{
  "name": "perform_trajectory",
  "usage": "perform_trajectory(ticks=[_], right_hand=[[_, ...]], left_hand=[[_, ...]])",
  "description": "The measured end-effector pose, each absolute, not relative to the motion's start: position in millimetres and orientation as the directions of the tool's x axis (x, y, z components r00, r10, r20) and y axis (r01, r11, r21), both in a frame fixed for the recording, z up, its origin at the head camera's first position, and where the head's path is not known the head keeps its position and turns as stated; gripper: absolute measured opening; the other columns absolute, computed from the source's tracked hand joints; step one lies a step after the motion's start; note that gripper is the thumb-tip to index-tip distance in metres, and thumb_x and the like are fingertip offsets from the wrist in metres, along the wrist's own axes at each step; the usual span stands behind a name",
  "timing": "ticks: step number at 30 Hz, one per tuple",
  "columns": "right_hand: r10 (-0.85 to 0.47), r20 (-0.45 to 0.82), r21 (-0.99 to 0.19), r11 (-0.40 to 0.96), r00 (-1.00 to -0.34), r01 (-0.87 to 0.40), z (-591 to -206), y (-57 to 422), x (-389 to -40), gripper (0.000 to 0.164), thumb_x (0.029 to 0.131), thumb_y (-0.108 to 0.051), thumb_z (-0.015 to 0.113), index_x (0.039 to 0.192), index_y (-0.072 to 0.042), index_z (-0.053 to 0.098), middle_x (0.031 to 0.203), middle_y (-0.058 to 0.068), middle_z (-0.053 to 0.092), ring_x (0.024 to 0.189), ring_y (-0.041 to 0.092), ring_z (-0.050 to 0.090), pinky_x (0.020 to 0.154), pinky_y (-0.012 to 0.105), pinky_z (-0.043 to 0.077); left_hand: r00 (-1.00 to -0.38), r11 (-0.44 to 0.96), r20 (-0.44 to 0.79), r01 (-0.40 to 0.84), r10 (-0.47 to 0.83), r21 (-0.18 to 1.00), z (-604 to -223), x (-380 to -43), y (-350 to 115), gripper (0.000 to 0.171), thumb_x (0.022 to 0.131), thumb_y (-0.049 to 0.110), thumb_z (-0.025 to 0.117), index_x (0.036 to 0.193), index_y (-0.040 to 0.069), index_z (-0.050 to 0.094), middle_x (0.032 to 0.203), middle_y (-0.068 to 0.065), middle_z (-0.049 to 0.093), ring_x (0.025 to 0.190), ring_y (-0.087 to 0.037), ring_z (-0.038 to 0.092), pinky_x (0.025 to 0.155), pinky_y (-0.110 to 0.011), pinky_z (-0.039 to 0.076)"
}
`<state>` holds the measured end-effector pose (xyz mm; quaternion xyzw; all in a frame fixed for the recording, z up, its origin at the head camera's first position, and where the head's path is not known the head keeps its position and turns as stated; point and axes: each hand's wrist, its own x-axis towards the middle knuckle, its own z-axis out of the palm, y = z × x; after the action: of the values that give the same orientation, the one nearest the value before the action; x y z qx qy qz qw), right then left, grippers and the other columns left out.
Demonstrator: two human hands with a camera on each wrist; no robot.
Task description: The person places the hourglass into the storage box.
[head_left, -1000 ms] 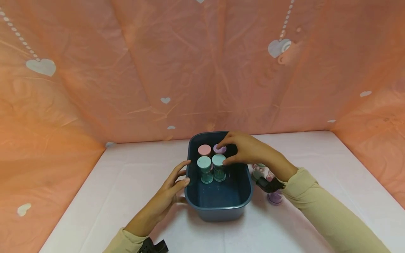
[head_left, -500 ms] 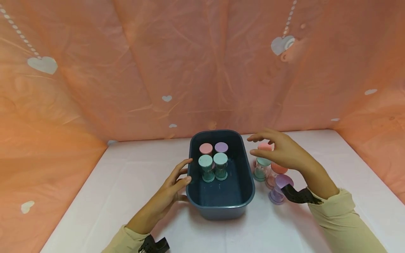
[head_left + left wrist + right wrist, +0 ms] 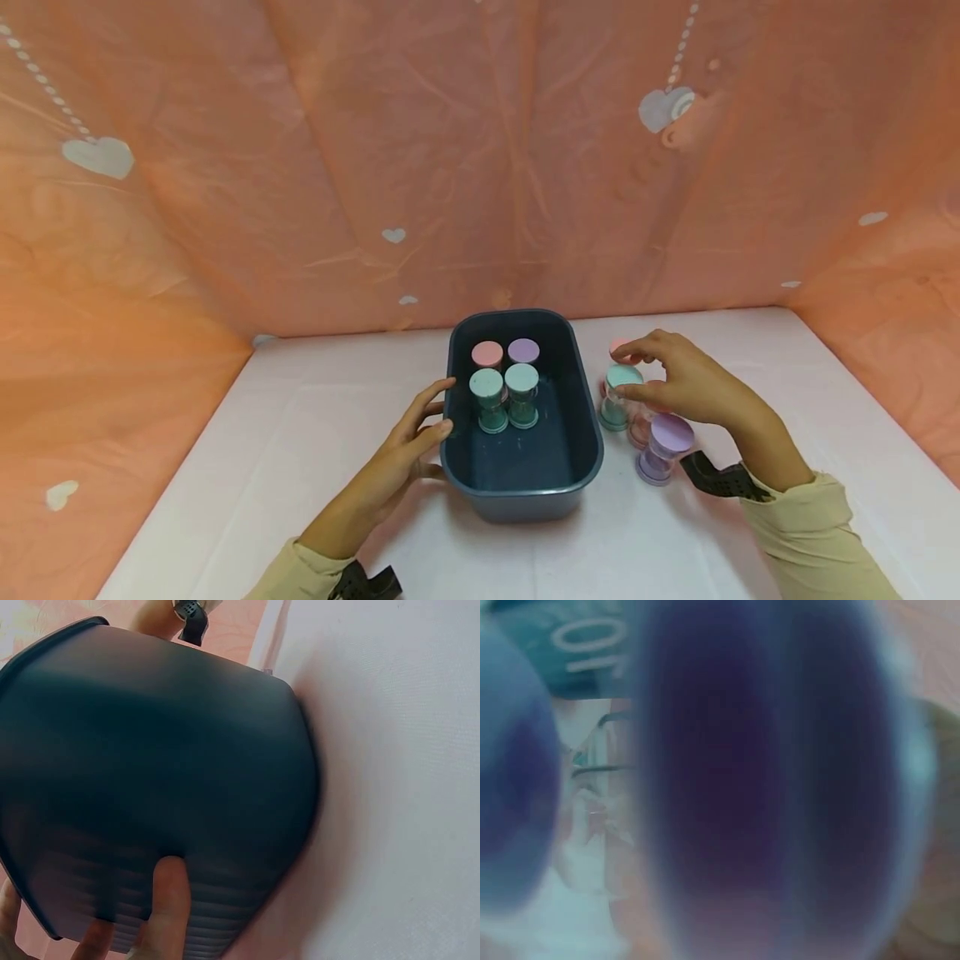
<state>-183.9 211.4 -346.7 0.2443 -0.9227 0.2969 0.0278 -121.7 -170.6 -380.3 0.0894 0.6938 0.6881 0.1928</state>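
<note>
Head view: a person's left hand [image 3: 408, 446] is steadying the left side of a dark blue bin [image 3: 517, 506] on a white-covered table [image 3: 322, 433], its fingers extending relaxed against the outer wall and gripping nothing. Just right of the bin, a purple-capped hourglass [image 3: 667, 447] is standing nearest, with a pinkish hourglass [image 3: 640, 427] rising behind it, partly hidden. The right hand [image 3: 686, 383] is hovering over this cluster, thumb and fingers spreading about as wide as the cap of a green-capped hourglass [image 3: 614, 411]; whether they are touching it cannot be told, the right wrist view being badly blurred. Beyond, a pink-capped hourglass [image 3: 618, 344] is peeking out past the fingers.

Inside the bin, two green-capped timers [image 3: 522, 397] are standing side by side, while a pink-capped timer [image 3: 487, 355] and a purple-capped timer [image 3: 523, 351] are sitting directly behind them. With four pieces standing inside and at least four waiting outside, the packing is apparently running near its halfway mark, the bin's near end showing bare floor. Farthest off, an orange backdrop [image 3: 480, 183] with pale hearts is hanging behind the table.
</note>
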Motion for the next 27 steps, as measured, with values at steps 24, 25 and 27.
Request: perform_trajectory(ticks=[24,25,27], right_hand=[[-0.354,0.159,-0.37,0.844,-0.922,-0.388,-347.7,203.9,-179.6,0.051,0.072,-0.041,0.086,0.115,-0.015,0.073,0.092,-0.003,0.068,0.091,0.021,0.061,0.078,0.042,0.035],[-0.352,0.164,-0.368,0.845,-0.921,-0.389,-347.8,203.2,-178.9,0.05,0.072,-0.04,0.086,0.113,-0.015,0.073,0.091,-0.003,0.068,0.09,0.021,0.061,0.078,0.042,0.035],[-0.35,0.176,-0.367,0.844,-0.92,-0.392,-348.7,201.9,-178.3,0.047,0.071,-0.04,0.086,0.11,-0.015,0.074,0.089,-0.003,0.067,0.087,0.02,0.061,0.078,0.042,0.036]], left_hand=[[-0.908,0.034,-0.138,-0.136,0.395,0.99,-378.6,-119.9,-170.1,0.055,0.104,0.029,0.047,0.154,0.034,0.026,0.153,-0.019,0.019,0.143,-0.05,0.023,0.089,-0.059,0.052],[-0.908,0.036,-0.14,-0.137,0.395,0.99,-378.7,-119.7,-170.0,0.055,0.104,0.029,0.047,0.154,0.034,0.026,0.153,-0.019,0.019,0.143,-0.05,0.023,0.089,-0.059,0.052],[-0.907,0.035,-0.144,-0.141,0.395,0.989,-379.1,-119.4,-170.1,0.055,0.104,0.03,0.048,0.154,0.035,0.026,0.153,-0.019,0.019,0.143,-0.049,0.023,0.089,-0.058,0.052]])
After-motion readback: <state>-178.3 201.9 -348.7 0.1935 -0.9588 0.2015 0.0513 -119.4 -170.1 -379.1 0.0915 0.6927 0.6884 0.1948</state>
